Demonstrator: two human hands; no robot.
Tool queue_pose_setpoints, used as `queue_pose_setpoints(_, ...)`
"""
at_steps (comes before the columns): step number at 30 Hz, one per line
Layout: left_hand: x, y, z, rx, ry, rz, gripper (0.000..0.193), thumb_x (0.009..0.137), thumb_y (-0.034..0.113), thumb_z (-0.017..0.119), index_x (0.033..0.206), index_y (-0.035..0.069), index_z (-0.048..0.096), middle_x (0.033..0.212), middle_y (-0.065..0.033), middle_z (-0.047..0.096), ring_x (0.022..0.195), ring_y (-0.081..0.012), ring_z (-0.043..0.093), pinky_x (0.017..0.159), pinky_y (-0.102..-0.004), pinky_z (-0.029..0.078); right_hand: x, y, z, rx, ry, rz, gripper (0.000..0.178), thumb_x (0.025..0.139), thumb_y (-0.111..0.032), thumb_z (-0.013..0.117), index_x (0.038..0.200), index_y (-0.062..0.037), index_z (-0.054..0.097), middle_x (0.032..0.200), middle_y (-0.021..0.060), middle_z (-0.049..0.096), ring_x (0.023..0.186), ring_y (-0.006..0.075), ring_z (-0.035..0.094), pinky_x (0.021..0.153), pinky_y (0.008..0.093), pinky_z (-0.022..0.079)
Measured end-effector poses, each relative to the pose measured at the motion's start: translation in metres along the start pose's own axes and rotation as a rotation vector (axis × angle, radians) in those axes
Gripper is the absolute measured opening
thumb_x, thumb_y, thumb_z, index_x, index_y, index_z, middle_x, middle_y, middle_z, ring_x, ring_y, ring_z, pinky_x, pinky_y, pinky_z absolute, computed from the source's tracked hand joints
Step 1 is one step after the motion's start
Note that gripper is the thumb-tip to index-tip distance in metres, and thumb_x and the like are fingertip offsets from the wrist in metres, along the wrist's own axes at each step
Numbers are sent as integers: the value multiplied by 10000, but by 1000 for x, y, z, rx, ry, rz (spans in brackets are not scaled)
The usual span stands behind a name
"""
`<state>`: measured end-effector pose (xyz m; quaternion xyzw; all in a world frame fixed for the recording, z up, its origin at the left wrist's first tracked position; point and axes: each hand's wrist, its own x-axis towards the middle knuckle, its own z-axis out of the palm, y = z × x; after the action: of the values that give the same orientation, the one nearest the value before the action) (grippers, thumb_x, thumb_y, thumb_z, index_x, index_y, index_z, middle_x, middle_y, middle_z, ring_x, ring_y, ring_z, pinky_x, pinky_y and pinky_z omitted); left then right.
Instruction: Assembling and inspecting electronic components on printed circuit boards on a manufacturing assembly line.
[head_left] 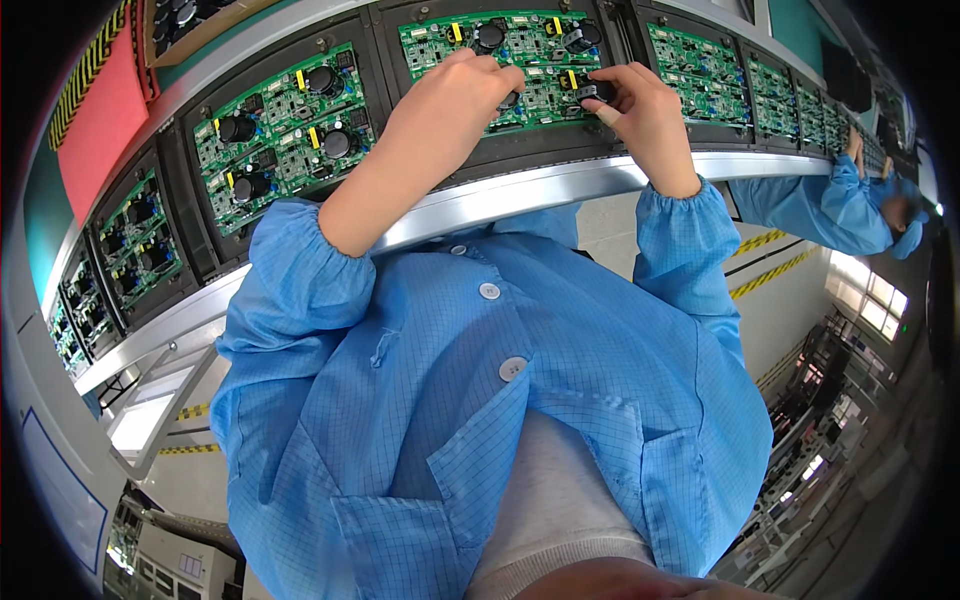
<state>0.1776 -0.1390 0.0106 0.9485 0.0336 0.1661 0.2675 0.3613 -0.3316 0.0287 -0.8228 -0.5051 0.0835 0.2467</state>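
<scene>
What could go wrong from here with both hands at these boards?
The right hand has thumb and fingers around a black component at the green circuit board; uneven pressure might tilt it.

The left hand is bare and close to the board's small parts, so a fingertip could knock one.

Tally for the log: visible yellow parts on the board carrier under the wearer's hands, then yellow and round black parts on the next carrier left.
Yellow parts, carrier under the hands: 3
Yellow pieces, left carrier: 4
Round black parts, left carrier: 4
Total: 11
Visible only; the left hand may hide more.
</scene>
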Motion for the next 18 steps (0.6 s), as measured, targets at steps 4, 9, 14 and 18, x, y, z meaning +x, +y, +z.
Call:
queue_pose_setpoints(4,-2,-3,5,15,-14,23,235,849,20,647,1072,61,708,978,-104,692,994,-291,653,860,-396,576,20,2,-31,-57,124,-50,330,870,-282,800,1150,-115,745,953,88,694,736,243,640,689,369,531)
queue_pose_setpoints(9,3,-8,-5,56,-114,28,284,809,72,760,1090,98,725,1036,-65,704,1019,-279,637,941,-397,535,119,8,-104,-39,390,104,188,919,-112,715,1058,11,743,878,135,740,785,227,693,732,381,545)
queue_pose_setpoints(14,6,-7,-6,136,154,158,205,892,303,748,1058,185,769,993,35,689,1005,-203,624,914,-420,512,249,119,-121,363,142,-79,211,912,-94,686,1087,11,743,974,182,762,928,291,734,841,381,563)
queue_pose_setpoints(18,4,-7,-9,108,289,100,150,897,255,731,1034,205,765,977,41,689,1000,-188,630,888,-402,522,293,136,-85,-567,161,-200,282,840,-126,750,1085,13,736,1055,251,726,1013,431,692,909,459,560)
